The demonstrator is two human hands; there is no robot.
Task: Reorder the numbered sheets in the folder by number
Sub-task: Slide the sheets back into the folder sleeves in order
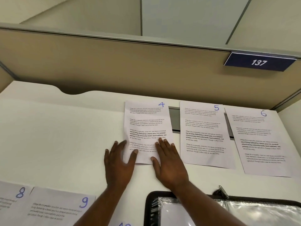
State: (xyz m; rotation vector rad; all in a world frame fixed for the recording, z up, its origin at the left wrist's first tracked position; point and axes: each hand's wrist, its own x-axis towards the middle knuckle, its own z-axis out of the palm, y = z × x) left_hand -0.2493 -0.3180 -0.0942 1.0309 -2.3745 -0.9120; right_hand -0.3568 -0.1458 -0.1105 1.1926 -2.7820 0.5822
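Flat hands (169,162) on printed sheet 4 (146,123)

surface: white desk (65,136) | far right, one row from left to right: sheet 4 (146,124), sheet 5 (203,136), sheet 6 (260,144), all face up | grey inset strip (174,119) shows between sheets 4 and 5 | near left: sheet 8 (13,198) just beside sheet 9 (57,209) | near right: black-edged folder (149,207), clear sleeve up

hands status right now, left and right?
left hand: open, flat, fingers on the left edge of sheet 4.
right hand: open, flat on sheet 4, holding nothing.
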